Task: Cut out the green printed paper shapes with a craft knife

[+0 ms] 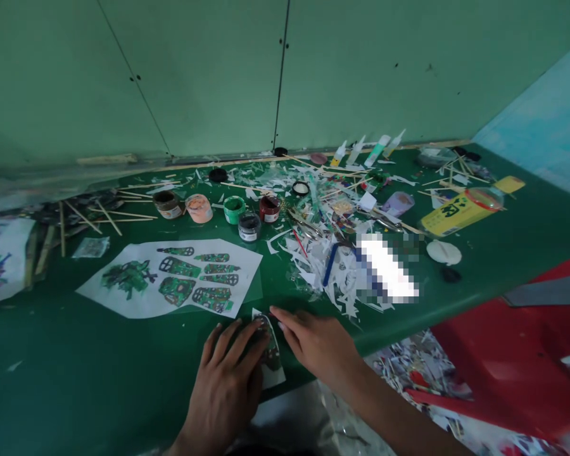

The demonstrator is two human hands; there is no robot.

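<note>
1. Now, a small painted paper piece point(273, 356) is pinned to the table point(123, 380), partly covered by the left hand point(230, 367); its right margin is left showing between the two hands.
2. The left fingers are spread loosely and laid flat, with nothing seen gripped between them.
3. Over at the right hand point(323, 348), the fingers are kept close together, the index tip set by the paper's top end; whether anything is pinched there cannot be told.
4. Light and thin, that piece, by the look of it: easily creased, perhaps torn, if bent sharply. It would best be held by the white margin, sparing the paint.
5. Just beyond the left fingers, a larger painted sheet point(159, 296) is laid out; farther ahead, an open green paint jar point(234, 212) is placed.
6. Ahead of the right fingers, white paper scraps point(342, 285) are strewn.
</note>
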